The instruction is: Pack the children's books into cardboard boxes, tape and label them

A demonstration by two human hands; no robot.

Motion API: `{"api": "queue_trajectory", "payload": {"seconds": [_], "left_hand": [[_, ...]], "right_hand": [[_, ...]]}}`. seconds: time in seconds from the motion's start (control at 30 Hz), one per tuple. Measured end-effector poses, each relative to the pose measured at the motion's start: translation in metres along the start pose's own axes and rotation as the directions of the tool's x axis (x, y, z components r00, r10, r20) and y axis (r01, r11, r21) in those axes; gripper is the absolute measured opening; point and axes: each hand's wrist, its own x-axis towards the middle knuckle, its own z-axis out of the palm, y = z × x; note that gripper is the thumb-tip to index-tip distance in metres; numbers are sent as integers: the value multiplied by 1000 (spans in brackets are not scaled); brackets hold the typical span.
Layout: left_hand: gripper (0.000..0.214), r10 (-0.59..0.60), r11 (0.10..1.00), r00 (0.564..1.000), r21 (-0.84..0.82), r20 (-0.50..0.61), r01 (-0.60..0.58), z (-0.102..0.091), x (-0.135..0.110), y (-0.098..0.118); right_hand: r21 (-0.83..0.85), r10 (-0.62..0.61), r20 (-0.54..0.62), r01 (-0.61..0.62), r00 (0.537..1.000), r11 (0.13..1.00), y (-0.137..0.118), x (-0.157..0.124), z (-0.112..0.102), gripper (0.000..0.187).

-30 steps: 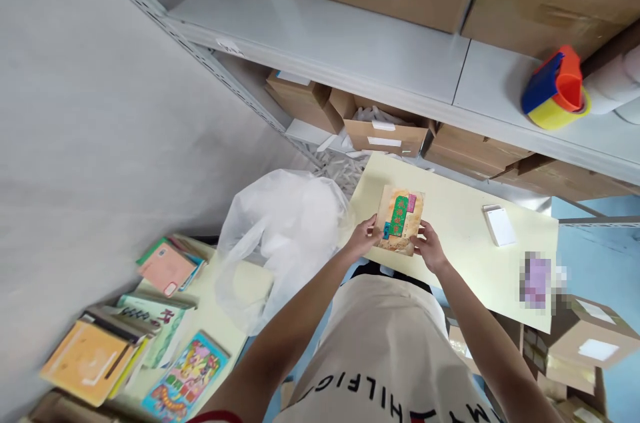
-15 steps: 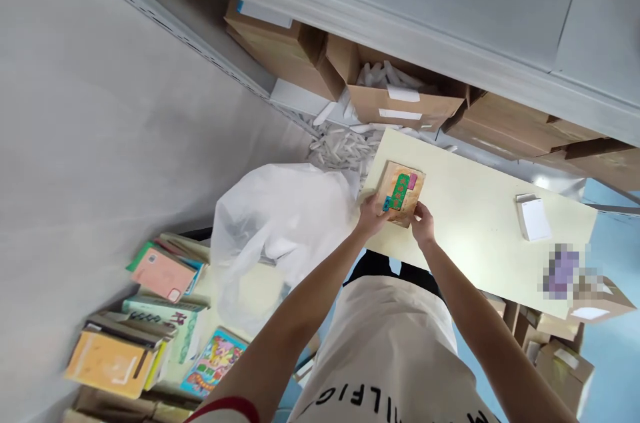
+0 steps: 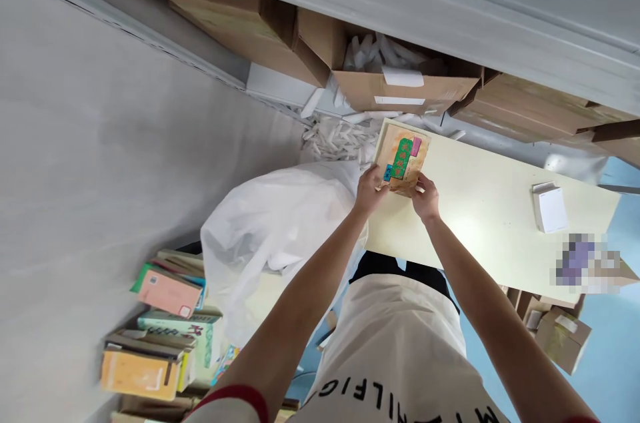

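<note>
Both hands grip a small tan book (image 3: 404, 157) with a green, pink and blue cover design, over the far left corner of a pale yellow table (image 3: 490, 216). My left hand (image 3: 369, 188) pinches its lower left corner, fingers closed on it. At the lower right edge my right hand (image 3: 426, 196) is closed on the book too. Whether the book rests on the table or hangs just above it cannot be told.
A large white plastic bag (image 3: 280, 236) stands left of the table. Stacked books (image 3: 155, 336) lie at lower left. Open cardboard boxes (image 3: 395, 86) sit under a grey shelf. A white pad (image 3: 550, 208) lies on the table's right part. Loose white strips (image 3: 337, 136) litter the floor.
Both hands have carried the book away from me toward the table's far left corner. The view has tilted down, so the upper shelf and tape dispenser are out of sight.
</note>
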Motion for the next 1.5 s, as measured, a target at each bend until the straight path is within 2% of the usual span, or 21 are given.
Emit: {"api": "queue_trajectory", "payload": {"seconds": [0.1,0.3,0.53,0.63,0.73,0.8,0.87,0.93,1.0,1.03,1.07,1.13,1.17,1.2,1.23,1.27,1.3,1.37,1.43,1.47,1.5], "left_hand": [[56,35,997,999,65,4,-35,1,-7,-3],[60,82,988,997,128,-10,-80,7,-24,-2],[56,71,989,997,127,7,-72,7,-16,-2],[54,70,992,998,106,-2,-69,6,-18,0],[48,124,986,991,119,-42,-118,2,-31,6],[42,207,969,976,155,-70,-194,-1,-43,15],[35,335,929,938,199,-94,-312,-4,-51,31],[30,488,860,867,223,-99,-458,-4,-53,57],[27,635,763,767,220,-86,-607,-1,-52,96],[26,704,703,707,210,-71,-679,1,-52,121],[26,768,634,639,198,-48,-748,5,-51,149],[27,863,494,504,156,25,-855,17,-51,210],[28,885,451,462,130,64,-883,25,-50,241],[29,892,432,441,100,101,-896,35,-47,272],[33,883,450,455,67,119,-890,47,-42,302],[40,862,494,494,36,114,-869,60,-34,331],[46,831,551,549,7,92,-834,73,-24,357],[57,717,697,695,-65,53,-714,100,5,401],[61,563,822,825,-145,53,-551,125,36,430],[62,525,840,849,-194,59,-506,135,50,439],[60,517,836,854,-248,61,-489,144,61,445]], "right_hand": [[-65,-17,-60,13,998,998,4,-3,-2,52],[-219,-38,-55,25,998,975,6,-11,-12,49],[-298,-63,9,63,998,952,4,-4,-16,49],[-264,-62,19,64,998,962,3,-4,-15,48],[-140,-34,-51,27,998,990,6,-21,-21,51],[-58,-31,-129,24,991,998,10,-41,-35,49],[-19,-59,-188,57,980,998,12,-61,-58,44],[-30,-133,-246,130,960,991,6,-77,-93,38],[-87,-253,-350,238,902,967,-13,-82,-141,31],[-136,-323,-420,293,848,946,-27,-82,-168,29],[-197,-392,-501,340,772,920,-43,-79,-198,27],[-327,-503,-639,387,582,862,-80,-67,-257,27],[-368,-543,-653,406,528,837,-98,-57,-285,31],[-392,-571,-649,423,503,817,-115,-46,-310,36],[-395,-583,-646,438,493,808,-131,-32,-332,41],[-378,-580,-639,450,505,809,-144,-16,-351,45],[-347,-567,-624,460,537,817,-155,1,-365,48],[-283,-540,-573,470,616,836,-172,36,-383,54],[-231,-536,-507,492,675,839,-183,69,-389,56],[-197,-543,-468,517,697,833,-187,82,-389,54],[-159,-560,-429,551,709,819,-189,94,-388,52]]}}
